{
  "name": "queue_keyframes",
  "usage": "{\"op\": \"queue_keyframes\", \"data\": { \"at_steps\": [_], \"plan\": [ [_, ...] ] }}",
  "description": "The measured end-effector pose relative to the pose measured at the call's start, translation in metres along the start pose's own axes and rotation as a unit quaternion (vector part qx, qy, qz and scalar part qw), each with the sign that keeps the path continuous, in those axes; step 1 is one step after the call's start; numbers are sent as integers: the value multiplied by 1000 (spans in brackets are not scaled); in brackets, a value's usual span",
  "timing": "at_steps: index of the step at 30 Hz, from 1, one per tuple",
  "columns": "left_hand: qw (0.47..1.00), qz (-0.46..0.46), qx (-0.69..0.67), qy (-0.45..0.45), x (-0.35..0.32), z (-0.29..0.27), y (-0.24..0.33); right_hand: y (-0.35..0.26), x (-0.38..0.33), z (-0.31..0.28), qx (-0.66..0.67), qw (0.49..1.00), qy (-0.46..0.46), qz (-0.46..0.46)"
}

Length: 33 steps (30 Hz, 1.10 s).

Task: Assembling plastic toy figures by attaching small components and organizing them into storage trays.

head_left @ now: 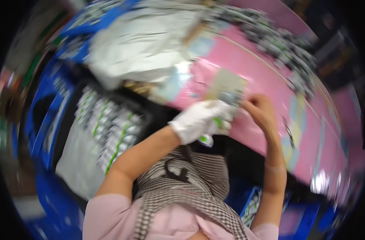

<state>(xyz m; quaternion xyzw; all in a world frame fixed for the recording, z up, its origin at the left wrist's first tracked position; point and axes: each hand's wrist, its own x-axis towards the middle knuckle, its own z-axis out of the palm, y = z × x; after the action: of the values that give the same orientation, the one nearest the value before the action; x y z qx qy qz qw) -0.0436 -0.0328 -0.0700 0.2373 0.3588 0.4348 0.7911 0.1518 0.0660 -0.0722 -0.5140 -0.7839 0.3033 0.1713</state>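
My left hand [200,120], in a white glove, is closed round a small blurred silvery-grey piece [229,97]. White bits with green marks [206,140] show below its fingers. My right hand [260,110] is bare, its fingers curled and pinched together close to the right side of that piece; whatever lies between the fingertips is too blurred to name. Just beyond both hands, a pale grey-beige flat rectangle [228,82] lies over the pink tabletop [266,64]. I cannot tell whether either hand touches it.
A large white plastic sack [138,40] lies at the far left. Rows of silvery-white pieces with green strips [110,128] fill a dark crate on the left, beside blue bins [50,108]. Grey pieces [270,44] are heaped along the far edge. A thin dark tool [288,131] lies at right.
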Motion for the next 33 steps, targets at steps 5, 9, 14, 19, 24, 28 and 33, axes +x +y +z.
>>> {"op": "queue_keyframes", "data": {
  "at_steps": [5,9,14,19,24,28,33],
  "plan": [
    [993,96,30,68,-60,-34,15,-38,-37,-9,167,983,19,-79],
    [700,313,479,427,-159,-159,27,-47,-33,15,191,973,19,-131],
    [223,145,758,596,-304,-314,0,-38,-18,26,214,971,-7,-108],
    [283,85,784,546,-356,-395,-37,-28,-9,29,222,971,-13,-85],
    [403,184,734,515,-284,-420,-15,6,-33,-24,113,988,102,11],
    [707,248,459,477,-325,-438,-48,4,7,-16,126,986,109,9],
    [494,76,642,581,-314,-386,-35,42,70,-51,247,940,236,9]
  ]
}}
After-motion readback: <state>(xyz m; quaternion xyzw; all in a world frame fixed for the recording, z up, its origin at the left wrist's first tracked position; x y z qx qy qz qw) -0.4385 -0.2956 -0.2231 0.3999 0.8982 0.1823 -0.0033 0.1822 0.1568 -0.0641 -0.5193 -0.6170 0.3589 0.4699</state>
